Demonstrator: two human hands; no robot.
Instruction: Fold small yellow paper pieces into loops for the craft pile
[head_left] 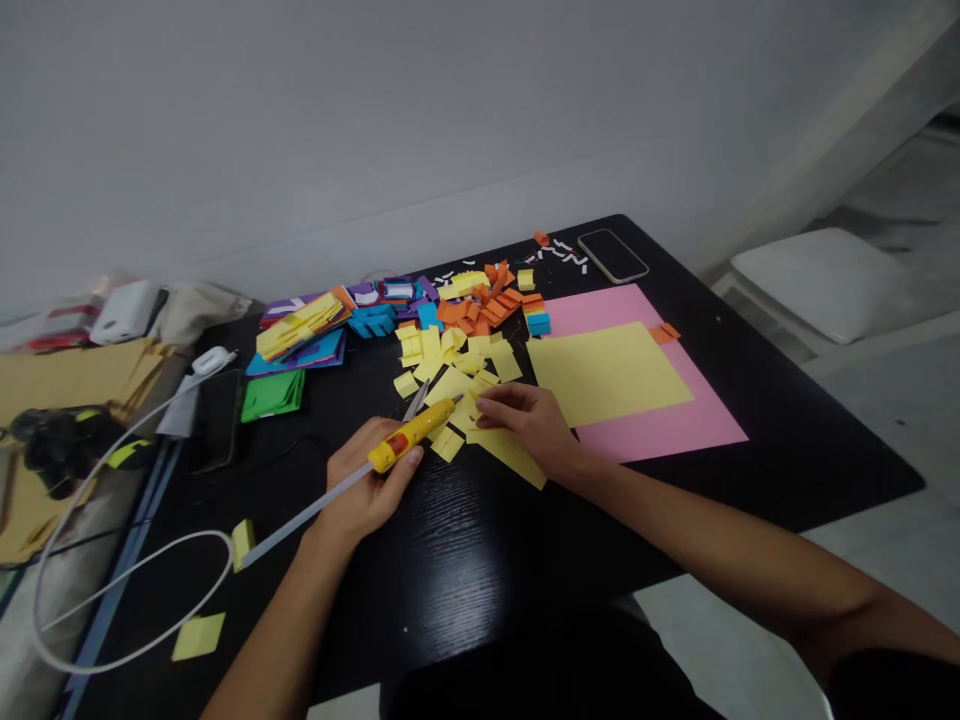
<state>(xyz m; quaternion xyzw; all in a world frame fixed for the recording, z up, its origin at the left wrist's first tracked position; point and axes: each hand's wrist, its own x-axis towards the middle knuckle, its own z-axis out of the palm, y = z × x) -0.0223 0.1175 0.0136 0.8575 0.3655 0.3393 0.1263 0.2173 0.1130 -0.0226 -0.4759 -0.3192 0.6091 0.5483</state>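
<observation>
My left hand point(364, 485) is closed around a yellow hot glue gun point(411, 437). A long whitish glue stick point(307, 515) runs out of its back end, and its nozzle points toward my right hand point(534, 425). The fingers of that hand are pinched on a small yellow paper piece point(474, 410), partly hidden by the fingertips. Beneath both hands lie several cut and folded yellow paper pieces point(448, 443). Scissors point(415, 402) lie just beyond the glue gun, their handles hidden. A larger yellow sheet point(523, 462) extends under my right wrist.
To the right, a yellow sheet point(611, 375) lies on pink paper point(697, 425). Orange folded pieces point(491, 305), green papers point(274, 394) and stacked coloured papers point(304, 325) sit farther back. One phone point(613, 256) lies at the far corner. A white cable point(225, 560) loops at left.
</observation>
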